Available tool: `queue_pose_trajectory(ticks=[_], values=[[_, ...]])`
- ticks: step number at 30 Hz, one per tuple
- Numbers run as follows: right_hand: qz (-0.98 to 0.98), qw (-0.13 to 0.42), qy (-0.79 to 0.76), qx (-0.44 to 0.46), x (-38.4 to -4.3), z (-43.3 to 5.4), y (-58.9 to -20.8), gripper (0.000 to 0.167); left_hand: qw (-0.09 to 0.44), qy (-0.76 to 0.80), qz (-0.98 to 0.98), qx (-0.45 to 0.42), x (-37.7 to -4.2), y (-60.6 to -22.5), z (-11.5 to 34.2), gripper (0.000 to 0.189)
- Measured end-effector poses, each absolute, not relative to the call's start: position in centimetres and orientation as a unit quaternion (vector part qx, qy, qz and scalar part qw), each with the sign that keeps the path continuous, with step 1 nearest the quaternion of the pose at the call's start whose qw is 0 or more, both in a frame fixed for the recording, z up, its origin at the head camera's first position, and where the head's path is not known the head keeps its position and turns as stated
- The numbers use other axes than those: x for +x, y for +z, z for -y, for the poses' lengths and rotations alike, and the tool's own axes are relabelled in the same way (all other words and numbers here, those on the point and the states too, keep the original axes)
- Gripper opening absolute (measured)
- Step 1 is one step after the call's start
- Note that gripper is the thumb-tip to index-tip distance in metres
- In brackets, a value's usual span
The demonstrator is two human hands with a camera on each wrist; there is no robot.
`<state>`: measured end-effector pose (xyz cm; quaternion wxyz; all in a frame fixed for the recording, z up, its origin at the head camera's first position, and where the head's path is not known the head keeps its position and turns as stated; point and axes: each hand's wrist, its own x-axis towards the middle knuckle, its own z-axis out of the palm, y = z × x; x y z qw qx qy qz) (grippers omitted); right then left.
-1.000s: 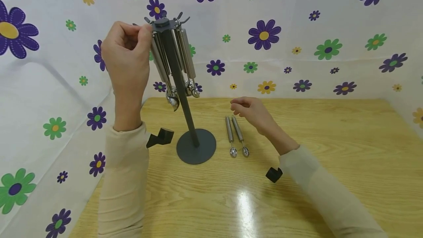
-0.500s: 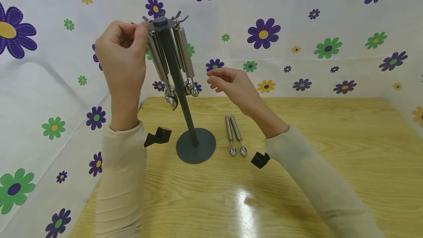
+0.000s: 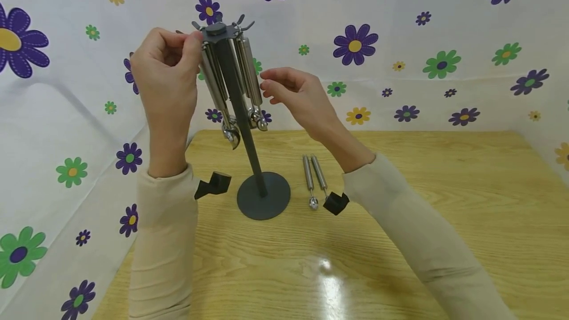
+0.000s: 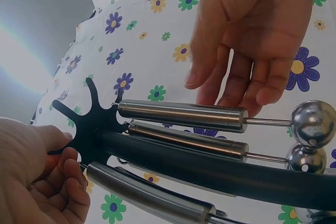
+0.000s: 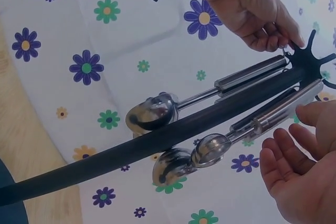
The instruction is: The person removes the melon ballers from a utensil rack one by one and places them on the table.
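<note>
In the head view a dark grey utensil stand leans to the left, with several steel scoops hanging from its hooked top. My left hand pinches one hook at its left side between thumb and finger, seen closer in the left wrist view. Fingers loosely bent and holding nothing, my right hand is at the right side of the stand. Its fingertips are right by the steel handle of the hanging scoop. In the right wrist view the round bowls of the hanging scoops show beside the post.
Two more steel scoops lie side by side on the wooden table, a left one and a right one. The right one's bowl is hidden behind the wrist camera. A flowered white cloth hangs behind.
My right hand has risen from near the scoops on the table and moved left to the hanging scoops. My left hand keeps its pinch on the stand.
</note>
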<state>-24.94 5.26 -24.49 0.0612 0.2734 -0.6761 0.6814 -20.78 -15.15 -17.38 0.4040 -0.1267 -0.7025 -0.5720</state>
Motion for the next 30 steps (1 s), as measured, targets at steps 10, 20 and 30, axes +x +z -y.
queue_pose_trajectory(ticks=[10,20,30], values=[[0.662,0.044,0.692,0.286,-24.7,-4.2,-23.9,0.032,0.409,-0.578,0.693,-0.134,-20.8,-17.6,14.9,0.008],[0.668,-0.017,0.675,0.312,-24.1,-4.4,-23.2,0.033,0.407,-0.583,0.69,-0.137,-20.8,-17.4,14.7,0.009],[0.689,-0.006,0.652,0.317,-24.5,-7.2,-22.1,0.027,0.411,-0.571,0.696,-0.144,-20.6,-17.6,14.6,0.01]])
